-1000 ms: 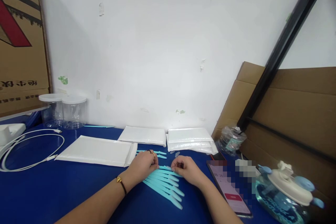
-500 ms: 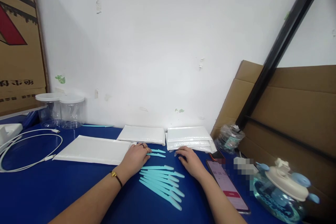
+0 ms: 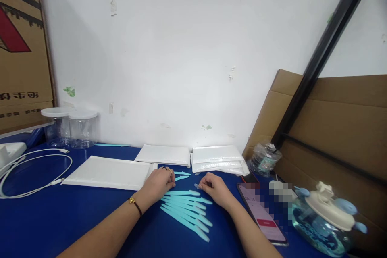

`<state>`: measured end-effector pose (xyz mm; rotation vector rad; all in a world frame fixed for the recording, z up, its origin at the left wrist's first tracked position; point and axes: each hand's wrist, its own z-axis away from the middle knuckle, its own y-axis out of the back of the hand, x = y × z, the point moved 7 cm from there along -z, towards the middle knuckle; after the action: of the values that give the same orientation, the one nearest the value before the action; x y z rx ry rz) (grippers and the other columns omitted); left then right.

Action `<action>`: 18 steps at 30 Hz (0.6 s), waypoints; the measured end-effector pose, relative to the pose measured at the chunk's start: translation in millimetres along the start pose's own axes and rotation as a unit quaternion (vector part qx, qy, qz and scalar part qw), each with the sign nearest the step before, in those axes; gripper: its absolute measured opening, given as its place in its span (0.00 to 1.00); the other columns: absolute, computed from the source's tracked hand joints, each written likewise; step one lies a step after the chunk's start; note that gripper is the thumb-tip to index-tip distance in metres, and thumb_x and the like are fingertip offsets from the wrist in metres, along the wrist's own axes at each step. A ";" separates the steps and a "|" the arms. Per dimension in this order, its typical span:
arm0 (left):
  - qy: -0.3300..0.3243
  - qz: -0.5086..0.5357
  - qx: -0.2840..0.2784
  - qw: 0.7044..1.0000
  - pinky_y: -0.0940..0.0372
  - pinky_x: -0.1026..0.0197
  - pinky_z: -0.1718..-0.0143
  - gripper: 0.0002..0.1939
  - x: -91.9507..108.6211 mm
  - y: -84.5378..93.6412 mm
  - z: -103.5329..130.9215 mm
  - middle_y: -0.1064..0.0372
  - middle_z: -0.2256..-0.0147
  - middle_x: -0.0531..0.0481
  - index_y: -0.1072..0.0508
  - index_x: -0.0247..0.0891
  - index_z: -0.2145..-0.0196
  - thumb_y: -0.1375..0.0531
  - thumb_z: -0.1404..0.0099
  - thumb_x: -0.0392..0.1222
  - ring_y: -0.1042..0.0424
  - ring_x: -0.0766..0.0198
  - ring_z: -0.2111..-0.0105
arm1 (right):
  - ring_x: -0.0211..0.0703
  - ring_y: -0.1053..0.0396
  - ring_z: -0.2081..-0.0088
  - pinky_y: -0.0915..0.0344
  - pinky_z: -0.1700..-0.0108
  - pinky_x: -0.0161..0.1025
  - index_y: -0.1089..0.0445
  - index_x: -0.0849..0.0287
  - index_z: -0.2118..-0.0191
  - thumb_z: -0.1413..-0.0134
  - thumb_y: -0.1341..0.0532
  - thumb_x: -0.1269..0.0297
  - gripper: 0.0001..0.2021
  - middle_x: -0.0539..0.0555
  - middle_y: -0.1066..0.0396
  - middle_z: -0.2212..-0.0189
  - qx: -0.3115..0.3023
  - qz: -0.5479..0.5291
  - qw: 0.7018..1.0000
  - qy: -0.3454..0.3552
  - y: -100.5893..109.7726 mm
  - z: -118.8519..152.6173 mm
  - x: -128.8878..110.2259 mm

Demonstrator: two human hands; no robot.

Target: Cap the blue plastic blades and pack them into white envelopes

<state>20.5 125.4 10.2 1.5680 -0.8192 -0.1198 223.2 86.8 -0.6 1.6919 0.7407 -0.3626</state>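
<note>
Several turquoise blade-like sticks (image 3: 187, 208) lie fanned on the blue table between my forearms. My left hand (image 3: 161, 180) has its fingers closed on the end of a turquoise stick (image 3: 183, 177), and a second such stick lies just behind it. A small translucent piece (image 3: 197, 186) is pinched between the thumb and fingers of my right hand (image 3: 211, 185). Another small clear piece (image 3: 197, 173) lies behind that hand. At the left a flat white padded envelope (image 3: 105, 172) reaches to my left hand.
White envelopes (image 3: 165, 155) and a stack of them (image 3: 218, 159) lie along the wall. Two clear jars (image 3: 83, 131) and a white cable (image 3: 71, 165) are at the left. On the right are a phone (image 3: 262, 214), a bottle (image 3: 325, 225) and cardboard (image 3: 338, 129).
My right hand has closed its fingers on a small translucent piece and come slightly toward me and left. The stick at my left hand has tilted, its near end lifted.
</note>
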 end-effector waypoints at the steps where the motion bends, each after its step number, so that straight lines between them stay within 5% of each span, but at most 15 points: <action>1: 0.000 0.000 0.010 1.000 0.42 0.63 0.64 0.04 -0.1 0.5 -0.2 0.30 0.66 0.52 0.30 0.41 0.68 0.42 0.43 0.41 0.32 0.62 0.63 | 0.35 0.39 0.74 0.44 0.72 0.31 0.29 0.59 0.73 0.48 0.41 0.66 0.06 0.48 0.36 0.74 0.003 0.001 1.000 0.004 -0.3 -0.1 -0.8; 9: 0.042 -0.025 0.000 0.999 0.42 0.62 0.64 0.05 -6.0 -0.7 -0.3 0.29 0.67 0.51 0.29 0.41 0.69 0.44 0.40 0.41 0.31 0.61 0.63 | 0.34 0.39 0.73 0.42 0.70 0.31 0.28 0.57 0.70 0.52 0.42 0.75 0.07 0.48 0.35 0.72 -0.012 0.023 0.999 0.023 1.5 2.0 -1.1; 18: 0.036 0.024 -0.011 0.999 0.43 0.65 0.68 0.04 -5.6 -3.7 -1.2 0.29 0.71 0.54 0.29 0.41 0.72 0.43 0.43 0.40 0.31 0.65 0.69 | 0.34 0.39 0.75 0.44 0.73 0.30 0.28 0.58 0.70 0.51 0.41 0.73 0.05 0.47 0.33 0.76 -0.004 -0.009 1.000 0.002 -0.6 -0.2 3.1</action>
<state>18.5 129.3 4.9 1.5217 -0.7949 -0.0371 225.1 87.9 -2.9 1.6801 0.7606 -0.3682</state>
